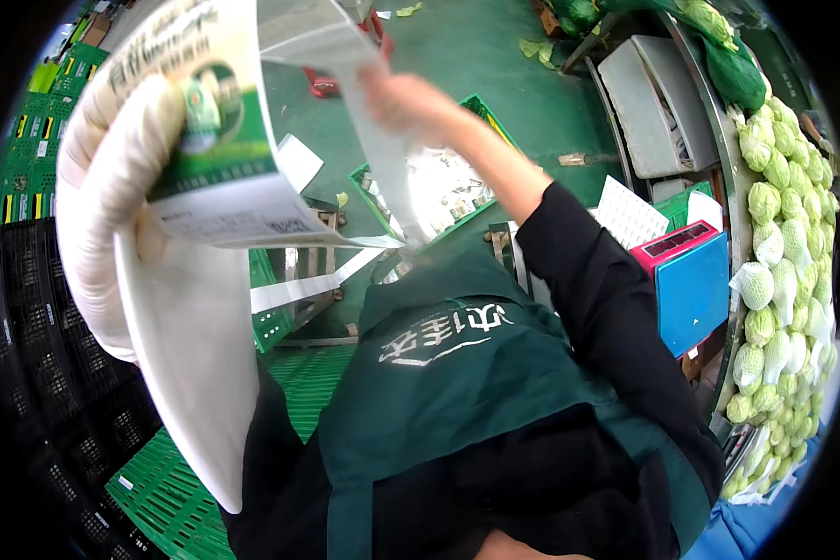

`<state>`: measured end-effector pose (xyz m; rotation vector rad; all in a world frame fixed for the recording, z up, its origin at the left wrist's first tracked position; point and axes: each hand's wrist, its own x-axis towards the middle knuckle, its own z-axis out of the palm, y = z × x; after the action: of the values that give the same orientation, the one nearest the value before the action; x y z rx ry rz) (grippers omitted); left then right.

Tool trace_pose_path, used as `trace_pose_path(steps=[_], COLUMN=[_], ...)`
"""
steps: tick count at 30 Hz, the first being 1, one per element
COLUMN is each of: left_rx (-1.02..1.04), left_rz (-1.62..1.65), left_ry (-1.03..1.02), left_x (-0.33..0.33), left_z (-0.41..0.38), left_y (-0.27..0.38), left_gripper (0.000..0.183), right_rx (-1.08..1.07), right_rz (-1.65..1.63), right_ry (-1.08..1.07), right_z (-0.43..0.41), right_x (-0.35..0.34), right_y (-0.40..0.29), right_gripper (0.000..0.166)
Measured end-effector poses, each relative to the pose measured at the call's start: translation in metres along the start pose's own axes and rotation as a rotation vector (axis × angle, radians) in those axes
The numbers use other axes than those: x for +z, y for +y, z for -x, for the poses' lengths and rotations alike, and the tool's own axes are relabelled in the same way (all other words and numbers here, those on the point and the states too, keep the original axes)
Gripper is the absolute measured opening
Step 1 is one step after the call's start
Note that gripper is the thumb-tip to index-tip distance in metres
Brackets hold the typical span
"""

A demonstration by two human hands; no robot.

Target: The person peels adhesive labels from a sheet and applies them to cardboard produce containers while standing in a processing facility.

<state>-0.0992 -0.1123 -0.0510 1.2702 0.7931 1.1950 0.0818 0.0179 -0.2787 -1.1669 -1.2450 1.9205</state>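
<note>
My left hand [105,224], in a white glove, is closed around a roll of printed labels [217,133]. The roll's broad white side [189,350] faces down toward me. A green and cream label with writing shows on its outer turn. From the roll a pale translucent strip [385,154] runs across to my right hand [409,105]. That hand is bare and blurred by motion, its fingers closed at the strip's edge; the exact grip is not sharp. A narrow white paper strip [315,287] hangs below the roll.
Beyond my apron, a green crate [360,185] holds many small labelled packs. Black crates [35,329] and green crates [42,140] are stacked at left. At right are a blue-topped scale [693,287] and a table heaped with pale green vegetables [763,203], some in foam nets.
</note>
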Motion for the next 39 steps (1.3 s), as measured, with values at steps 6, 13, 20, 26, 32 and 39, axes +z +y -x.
trace_pose_path(steps=[6,13,20,26,32,39], left_rx=[-0.11,-0.351,-0.371,-0.365,-0.578,-0.406], left_rz=[-0.026,0.048,-0.026,-0.096,-0.237,-0.157], left_ry=[0.188,0.112,-0.035,-0.077,-0.217,0.031], left_x=[0.007,0.008,0.048,0.083,0.087,0.074], left_z=[0.017,0.006,-0.024,-0.045,-0.044,-0.05], left_y=[-0.025,-0.069,-0.082,-0.088,-0.114,-0.11], left_gripper=[0.037,0.034,0.033,0.035,0.028,0.03], right_rx=[-0.306,-0.494,-0.401,-0.426,-0.495,-0.331], right_rz=[0.045,0.057,0.134,0.066,-0.042,-0.126], right_ry=[0.221,-0.34,-0.388,-0.266,-0.015,0.179], right_z=[-0.015,0.111,0.147,0.151,0.136,0.164], right_x=[-0.072,-0.01,-0.016,-0.057,-0.083,-0.071], right_y=[-0.046,-0.037,-0.071,-0.075,-0.075,-0.068], right_gripper=[0.043,0.049,0.036,0.036,0.037,0.049])
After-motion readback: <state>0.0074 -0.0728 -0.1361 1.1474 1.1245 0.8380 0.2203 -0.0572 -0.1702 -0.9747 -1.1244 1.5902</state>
